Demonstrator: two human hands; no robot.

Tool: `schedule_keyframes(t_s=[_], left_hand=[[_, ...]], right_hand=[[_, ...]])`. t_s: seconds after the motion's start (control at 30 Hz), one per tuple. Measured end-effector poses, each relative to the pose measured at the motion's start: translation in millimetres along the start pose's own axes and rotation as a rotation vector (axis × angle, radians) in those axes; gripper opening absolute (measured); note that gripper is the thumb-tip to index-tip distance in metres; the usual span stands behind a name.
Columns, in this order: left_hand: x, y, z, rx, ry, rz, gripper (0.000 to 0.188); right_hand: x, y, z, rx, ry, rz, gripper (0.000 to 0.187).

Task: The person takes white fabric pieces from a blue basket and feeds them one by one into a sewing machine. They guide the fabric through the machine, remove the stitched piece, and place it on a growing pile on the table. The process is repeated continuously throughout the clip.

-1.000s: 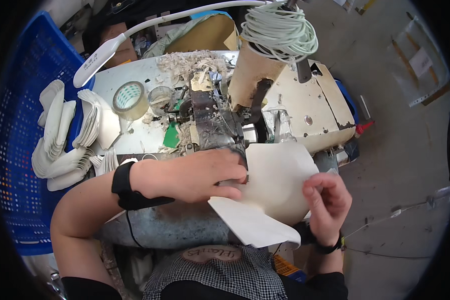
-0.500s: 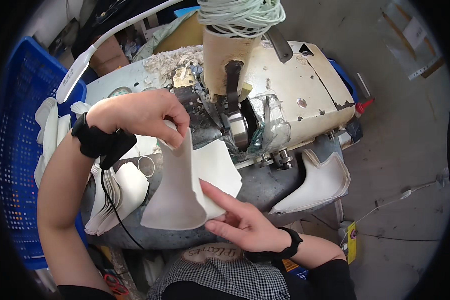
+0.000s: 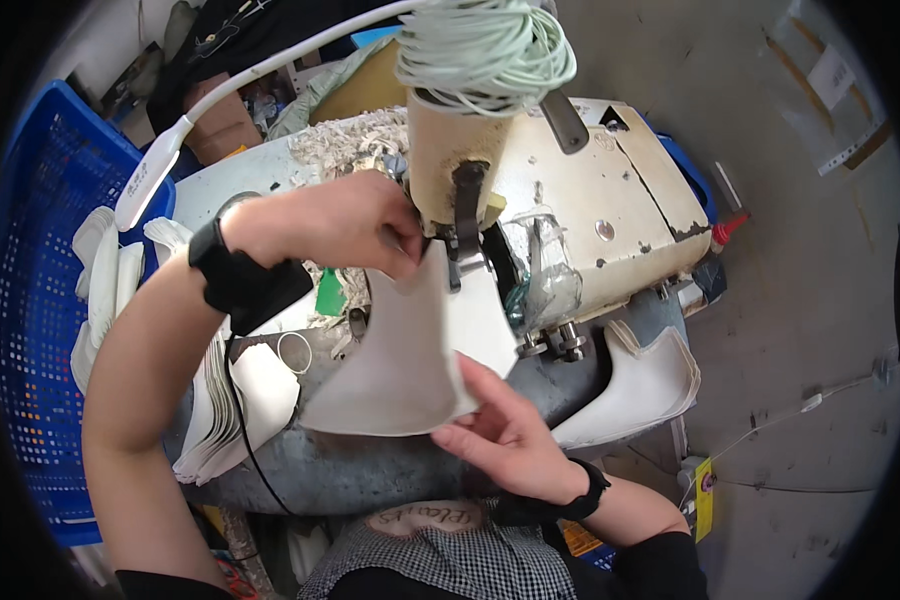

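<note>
Between my hands stands a curved white leather-like piece [image 3: 385, 350], its broad end low and its narrow end near the machine head. My left hand [image 3: 370, 225] pinches the narrow upper end between thumb and fingers. My right hand [image 3: 515, 435] grips the lower right edge, thumb in front and index finger along the side. A flat white section [image 3: 485, 320] shows behind; whether it belongs to the same piece I cannot tell. Its top reaches the working area of the cream machine [image 3: 565, 190], where a metal part touches or overlaps it.
A stack of white pieces [image 3: 215, 415] lies left, another stack [image 3: 635, 385] right on the grey machine bed [image 3: 320, 465]. A blue basket [image 3: 45, 330] holds more pieces. A white lamp [image 3: 155, 180], coiled pale cord [image 3: 485, 55] and fluffy scraps [image 3: 345, 145] stand around. A black cable hangs from my left wrist.
Both hands have carried the white piece right and slightly away from me, bringing its upper end to the machine's working area. A green patch now shows beneath my left wrist.
</note>
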State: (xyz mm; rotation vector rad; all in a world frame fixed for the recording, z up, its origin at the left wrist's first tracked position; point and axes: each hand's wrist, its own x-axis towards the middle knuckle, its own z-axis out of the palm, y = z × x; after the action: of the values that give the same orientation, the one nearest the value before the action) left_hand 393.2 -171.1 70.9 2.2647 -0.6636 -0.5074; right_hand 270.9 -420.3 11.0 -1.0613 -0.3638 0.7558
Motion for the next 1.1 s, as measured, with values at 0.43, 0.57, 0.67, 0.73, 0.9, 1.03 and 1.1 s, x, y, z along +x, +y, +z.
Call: schedule_keyframes(t_s=[0.43,0.57,0.67,0.73,0.9,1.03,1.1], left_hand=[[-9.1,22.7,22.4,0.192,0.099,-0.294,0.026],[-5.0,20.9,29.5,0.249,0.167,-0.298,0.023],[-0.8,19.1,34.2,0.158,0.190,-0.281,0.023],[-2.7,22.3,35.4,0.131,0.167,-0.306,0.024],[1.1,44.1,25.4,-0.001,-0.024,-0.431,0.028],[-11.9,62.0,23.4,-0.152,-0.123,-0.553,0.038],[-28.3,46.5,37.4,-0.588,-0.279,-0.414,0.058]], right_hand=[[4.4,-29.4,-65.9,-0.315,0.271,-0.049,0.030],[9.8,-40.7,-69.9,-0.393,0.268,-0.031,0.027],[14.5,-53.8,-77.1,-0.452,0.307,-0.053,0.024],[21.1,-67.5,-75.8,-0.494,0.354,-0.070,0.023],[37.1,-100.8,-89.4,-0.506,0.313,-0.067,0.021],[19.6,-132.9,-83.4,-0.670,0.346,-0.121,0.019],[2.5,-142.1,-66.6,-0.928,0.361,-0.271,0.014]])
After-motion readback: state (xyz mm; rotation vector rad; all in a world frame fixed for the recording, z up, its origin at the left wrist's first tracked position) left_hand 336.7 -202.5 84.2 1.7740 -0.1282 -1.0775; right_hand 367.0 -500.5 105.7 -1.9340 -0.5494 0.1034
